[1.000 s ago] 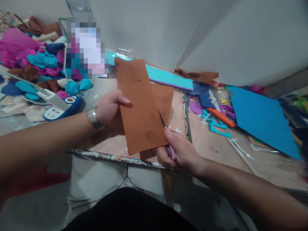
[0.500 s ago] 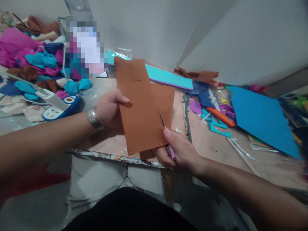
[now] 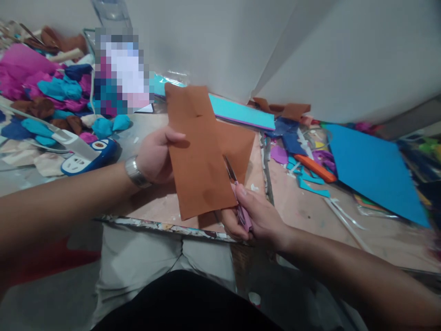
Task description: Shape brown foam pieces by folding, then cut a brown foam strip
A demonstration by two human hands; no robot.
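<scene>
A brown sheet of craft paper (image 3: pixel 201 161), with a short slit near its upper part, is held up above the table's front edge. My left hand (image 3: pixel 156 154) grips its left side, thumb on top and the other fingers hidden behind. In my right hand (image 3: pixel 255 214) is a pair of scissors (image 3: pixel 244 214) with pink handles. Their blades lie along the right part of the brown paper, pointing up and away. A flap of the same brown paper (image 3: pixel 241 140) sticks out to the right of the blades.
Crumpled coloured paper (image 3: pixel 58 87) heaps at the left, by a blue and white power strip (image 3: pixel 89 156). Turquoise strips (image 3: pixel 244 112) lie behind the brown paper. To the right are an orange utility knife (image 3: pixel 315 168), paper scraps and a blue sheet (image 3: pixel 375 170).
The scissor blades have shifted slightly along the brown paper, and more of them shows. The brown flap on the right has swung outward a little. My left hand has barely moved.
</scene>
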